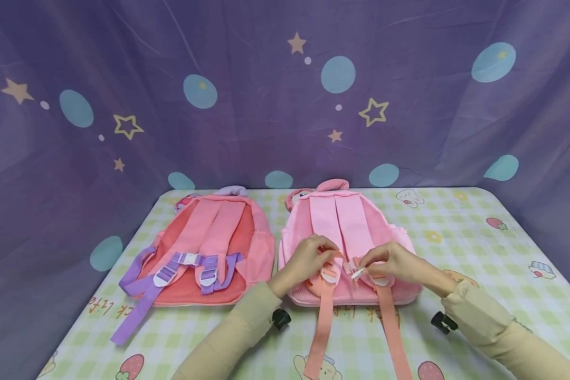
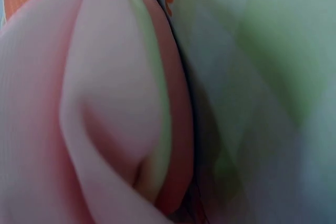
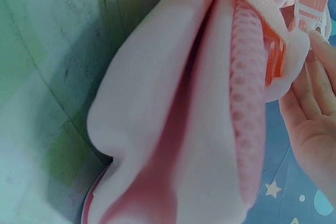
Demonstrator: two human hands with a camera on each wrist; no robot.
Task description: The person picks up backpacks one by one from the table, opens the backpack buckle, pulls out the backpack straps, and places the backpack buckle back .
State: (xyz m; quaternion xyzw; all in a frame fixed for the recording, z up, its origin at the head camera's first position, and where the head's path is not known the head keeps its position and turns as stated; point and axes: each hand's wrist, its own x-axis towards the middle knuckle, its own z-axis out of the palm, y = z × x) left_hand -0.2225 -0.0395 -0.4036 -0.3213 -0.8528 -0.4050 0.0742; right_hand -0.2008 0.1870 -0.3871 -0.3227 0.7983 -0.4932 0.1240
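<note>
A pink backpack (image 1: 301, 227) lies with its shoulder straps upward, below both hands. Over its middle, my left hand (image 1: 309, 261) pinches a short orange strap (image 1: 338, 255). Opposite it, my right hand (image 1: 399, 261) holds a small white plastic buckle (image 1: 358, 273) between thumb and fingers. The right wrist view shows that buckle (image 3: 311, 11) at the fingertips, beside the pack's mesh edge (image 3: 245, 93). Two long orange straps (image 1: 320, 327) hang from white adjusters toward the front. Only the pack's side fabric (image 2: 110, 66) fills the left wrist view; the left hand is hidden there.
Left of the pink pack lies a coral backpack (image 1: 261, 248) with purple straps (image 1: 140, 316) and a white buckle (image 1: 189, 258) across its straps. Both packs rest on a green checked tablecloth (image 1: 494, 264). A purple patterned curtain (image 1: 256, 105) stands behind the table.
</note>
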